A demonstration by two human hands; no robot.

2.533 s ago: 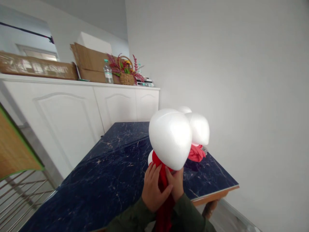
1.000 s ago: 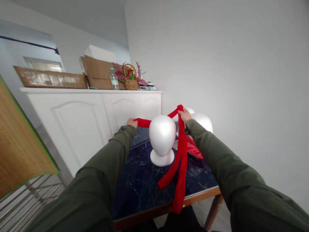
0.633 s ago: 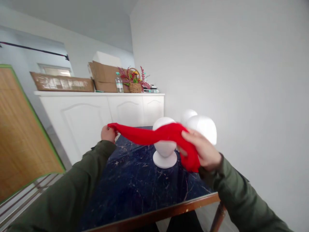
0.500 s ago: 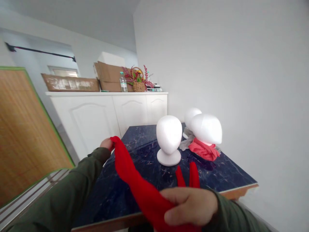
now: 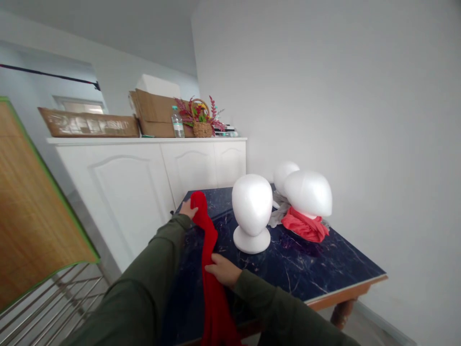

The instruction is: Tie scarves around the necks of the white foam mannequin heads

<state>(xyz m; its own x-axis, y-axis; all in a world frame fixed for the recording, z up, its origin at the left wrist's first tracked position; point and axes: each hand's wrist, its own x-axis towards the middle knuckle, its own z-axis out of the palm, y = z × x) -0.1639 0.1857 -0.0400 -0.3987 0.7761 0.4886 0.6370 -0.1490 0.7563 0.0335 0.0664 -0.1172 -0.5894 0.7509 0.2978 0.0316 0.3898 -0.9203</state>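
left hand point(image 5: 188, 209) grips red scarf point(image 5: 210, 259) end | right hand point(image 5: 223, 270) presses it flat on tabletop point(image 5: 309, 269) | foam head point(image 5: 251, 206) bare, unwrapped

Head-worn view, forward-down over near table point(image 5: 317, 274)

Centre frame, a dark blue marble-patterned table point(image 5: 309, 269) with a wooden edge is carrying everything. A red scarf point(image 5: 209, 250) is lying along its left side, its lower end trailing off the near edge at the bottom of the frame. Just right of it, a white foam mannequin head point(image 5: 252, 206) is standing upright on its round base. Further right, a second foam head point(image 5: 309, 192) is sitting over a bunched coral-red scarf point(image 5: 305, 227). Behind that, a third foam head point(image 5: 284, 170) is peeking out, with a grey cloth point(image 5: 278, 214) lying at its foot.
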